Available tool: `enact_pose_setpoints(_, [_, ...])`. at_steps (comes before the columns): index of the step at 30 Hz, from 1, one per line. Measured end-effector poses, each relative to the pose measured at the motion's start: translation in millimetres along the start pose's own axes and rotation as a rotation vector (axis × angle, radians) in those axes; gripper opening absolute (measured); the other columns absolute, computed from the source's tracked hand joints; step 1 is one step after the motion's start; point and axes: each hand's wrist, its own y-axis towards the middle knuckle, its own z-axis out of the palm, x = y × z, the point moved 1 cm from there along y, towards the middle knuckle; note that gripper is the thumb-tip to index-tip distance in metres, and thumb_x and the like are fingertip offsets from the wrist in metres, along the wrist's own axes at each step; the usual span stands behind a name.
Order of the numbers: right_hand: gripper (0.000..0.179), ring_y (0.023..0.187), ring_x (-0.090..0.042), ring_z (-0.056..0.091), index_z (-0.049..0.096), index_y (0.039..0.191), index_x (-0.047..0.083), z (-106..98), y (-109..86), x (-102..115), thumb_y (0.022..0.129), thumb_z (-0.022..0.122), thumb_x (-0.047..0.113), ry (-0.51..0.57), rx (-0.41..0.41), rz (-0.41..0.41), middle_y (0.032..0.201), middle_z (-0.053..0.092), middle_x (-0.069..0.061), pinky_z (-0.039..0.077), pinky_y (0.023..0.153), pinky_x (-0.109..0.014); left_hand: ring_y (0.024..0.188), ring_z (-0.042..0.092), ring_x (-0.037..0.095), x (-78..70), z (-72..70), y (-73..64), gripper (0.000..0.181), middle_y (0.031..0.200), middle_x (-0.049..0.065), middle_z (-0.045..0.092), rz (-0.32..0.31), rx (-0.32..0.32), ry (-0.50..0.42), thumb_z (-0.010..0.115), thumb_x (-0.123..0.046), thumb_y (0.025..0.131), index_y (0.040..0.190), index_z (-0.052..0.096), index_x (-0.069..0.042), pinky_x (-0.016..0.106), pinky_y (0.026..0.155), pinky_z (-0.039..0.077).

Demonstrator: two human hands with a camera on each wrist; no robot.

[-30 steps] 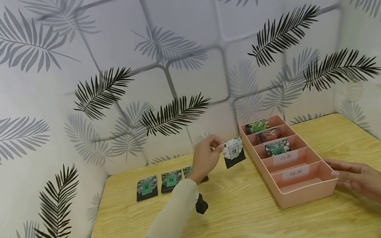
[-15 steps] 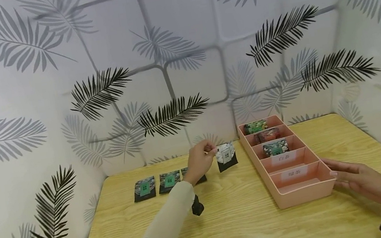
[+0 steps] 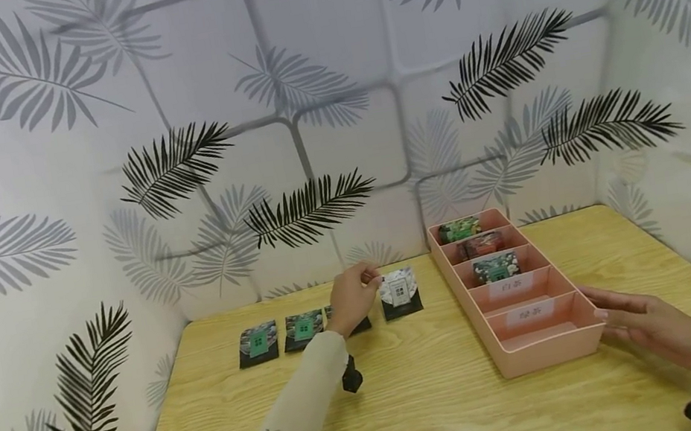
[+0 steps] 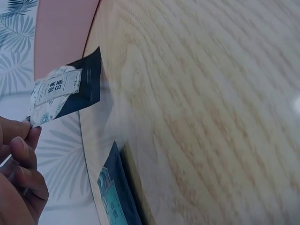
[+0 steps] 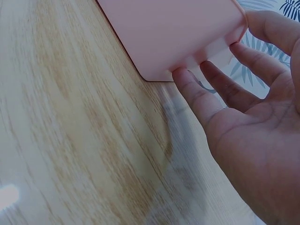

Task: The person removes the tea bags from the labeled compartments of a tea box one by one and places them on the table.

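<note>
My left hand [image 3: 353, 296] pinches a white and black tea packet [image 3: 400, 296] by its upper left corner. In the left wrist view the tea packet [image 4: 58, 88] leans, its dark lower edge at or just above the table. Three green-labelled black packets lie in a row to the left: one at the far left [image 3: 258, 344], one in the middle [image 3: 303, 329], and one [image 3: 360, 324] partly behind my left hand. My right hand [image 3: 665, 327] rests against the near right corner of a pink divided box [image 3: 547, 353], its fingertips [image 5: 180, 74] touching the side wall.
The box's three far compartments hold a green-yellow packet [image 3: 460, 229], a reddish packet [image 3: 481, 246] and a dark floral packet [image 3: 496, 268]. Labels mark the near two compartments, including a white label [image 3: 529, 312]. A patterned wall [image 3: 361, 145] stands behind the wooden table [image 3: 415, 400].
My left hand has moved left and slightly down with the white tea packet, away from the pink box and beside the row of packets. My right hand stays at the box.
</note>
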Motion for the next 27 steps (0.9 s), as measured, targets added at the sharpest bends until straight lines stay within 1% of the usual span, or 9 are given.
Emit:
enact_pose_setpoints(6, [0.053,0.126,0.001,0.044,0.011,0.153,0.008,0.7,-1.5,2.7,0.106,0.033,0.017,-0.021,-0.019,0.042,0.141,0.039,0.025,0.041,0.098,-0.026,0.066,0.057,0.009,8.8,0.5,-0.7,0.009,0.08,-0.006,0.063,-0.007,-0.008,0.056,0.064,-0.023,0.093,0.091,0.069,-0.015,0.031,0.056,0.045])
enact_pose_setpoints(12, [0.052,0.127,0.0,0.044,0.011,0.153,0.01,0.4,-1.9,3.4,0.106,0.032,0.018,-0.036,-0.021,0.045,0.142,0.038,0.025,0.041,0.098,-0.026,0.06,0.056,0.009,17.1,1.1,0.8,0.01,0.074,-0.007,0.061,-0.049,0.003,0.098,0.064,-0.021,0.093,0.089,0.069,-0.013,0.03,0.052,0.044])
enact_pose_setpoints(17, [0.052,0.128,0.0,0.043,0.013,0.153,0.01,0.0,-1.8,2.1,0.106,0.033,0.017,-0.032,-0.02,0.039,0.144,0.036,0.022,0.041,0.099,-0.026,0.055,0.054,0.01,21.1,3.5,1.6,0.01,0.07,-0.005,0.061,-0.052,-0.002,0.138,0.065,-0.018,0.092,0.085,0.068,-0.012,0.03,0.051,0.043])
enact_pose_setpoints(22, [0.051,0.128,-0.001,0.042,0.014,0.153,0.011,-0.2,-2.1,0.5,0.106,0.032,0.017,-0.033,-0.017,0.038,0.146,0.035,0.022,0.04,0.099,-0.026,0.055,0.054,0.011,22.8,5.9,0.7,0.01,0.072,-0.003,0.062,-0.083,0.028,0.146,0.064,-0.016,0.092,0.085,0.068,-0.011,0.031,0.051,0.044])
enact_pose_setpoints(27, [0.051,0.129,-0.003,0.042,0.013,0.153,0.009,-0.2,-2.6,0.8,0.106,0.031,0.015,-0.018,-0.008,0.014,0.147,0.034,0.02,0.04,0.099,-0.027,0.055,0.055,0.011,21.6,7.2,0.6,0.01,0.075,0.0,0.064,-0.089,0.051,0.165,0.064,-0.013,0.091,0.082,0.068,-0.011,0.032,0.051,0.045])
